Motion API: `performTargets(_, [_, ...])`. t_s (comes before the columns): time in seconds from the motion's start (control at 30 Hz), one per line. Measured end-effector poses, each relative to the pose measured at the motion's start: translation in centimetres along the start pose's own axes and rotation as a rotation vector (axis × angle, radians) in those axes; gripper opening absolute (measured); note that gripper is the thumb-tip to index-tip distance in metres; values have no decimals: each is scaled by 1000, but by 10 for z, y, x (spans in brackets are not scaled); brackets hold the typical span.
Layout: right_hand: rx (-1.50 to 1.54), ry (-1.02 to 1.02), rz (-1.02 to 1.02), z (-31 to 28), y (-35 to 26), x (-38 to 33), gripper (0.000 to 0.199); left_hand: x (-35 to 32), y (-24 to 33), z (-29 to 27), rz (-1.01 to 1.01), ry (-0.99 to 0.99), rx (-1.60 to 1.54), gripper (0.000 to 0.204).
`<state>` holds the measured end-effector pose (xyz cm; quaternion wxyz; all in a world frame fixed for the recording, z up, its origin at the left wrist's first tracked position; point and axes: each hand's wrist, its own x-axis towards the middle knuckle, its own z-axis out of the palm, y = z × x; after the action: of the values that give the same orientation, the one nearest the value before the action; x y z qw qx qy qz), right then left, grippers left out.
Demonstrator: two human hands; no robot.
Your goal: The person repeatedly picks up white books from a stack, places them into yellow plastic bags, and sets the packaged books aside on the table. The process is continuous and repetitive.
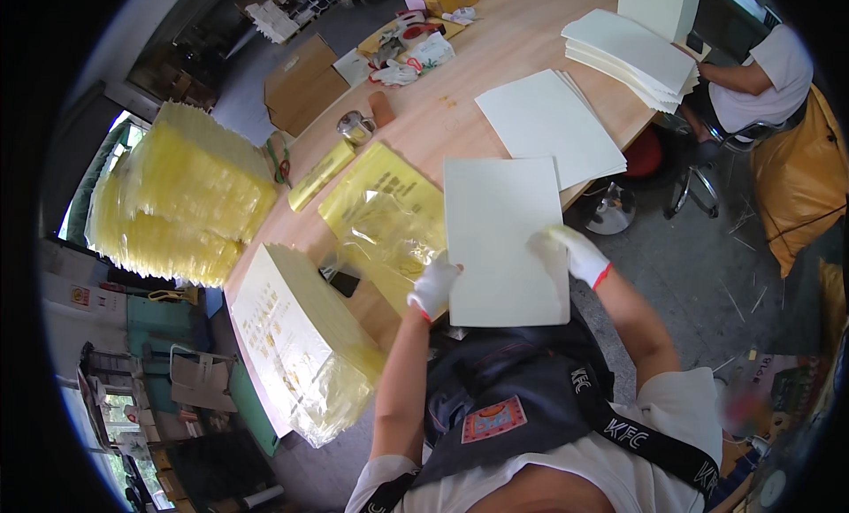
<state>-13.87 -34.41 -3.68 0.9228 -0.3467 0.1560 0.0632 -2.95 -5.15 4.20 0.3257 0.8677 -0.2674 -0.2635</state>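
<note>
A white rectangular sheet of card (504, 221) is held up in front of my body, over the table's near edge; whether it is one sheet or a thin stack I cannot tell. My left hand (433, 287), in a white glove, is closed on its lower left edge. At its right edge my right hand (579, 258), in a white glove with a red cuff, grips it too, its fingers slightly blurred. Just left of the card lie yellow printed plastic bags (380, 181) with crumpled clear film (389, 234) on top. More white sheets (557, 128) lie fanned out beyond the card.
A tall stack of yellow-wrapped packs (181, 190) stands at the left, with a white printed stack (296, 323) nearer me. Scissors (280, 159), a tape roll (354, 126) and a cardboard box (303, 84) are farther back. A person (765, 80) sits at the right by stacked sheets (628, 57).
</note>
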Motion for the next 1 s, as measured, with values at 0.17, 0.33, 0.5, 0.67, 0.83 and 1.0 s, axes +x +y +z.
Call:
performTargets(0.17, [-796,71,-271,44,42,8,57,-23,106,59,-171,-231,283,106])
performTargets(0.33, [-1313,392,-506,68,29,-24,39,-34,78,36,-31,-85,-158,83])
performTargets(0.5, [-1761,-92,-741,132,-53,-74,28,-73,35,-82,199,174,-1339,62])
performTargets(0.67, [-2196,-352,-808,162,-39,-57,22,-106,64,-113,353,167,-906,64])
performTargets(0.83, [-1900,-488,-183,187,-33,-16,28,-142,84,18,64,160,-430,42])
performTargets(1.0, [-945,-406,26,111,30,28,35,-144,38,53,622,567,41,32])
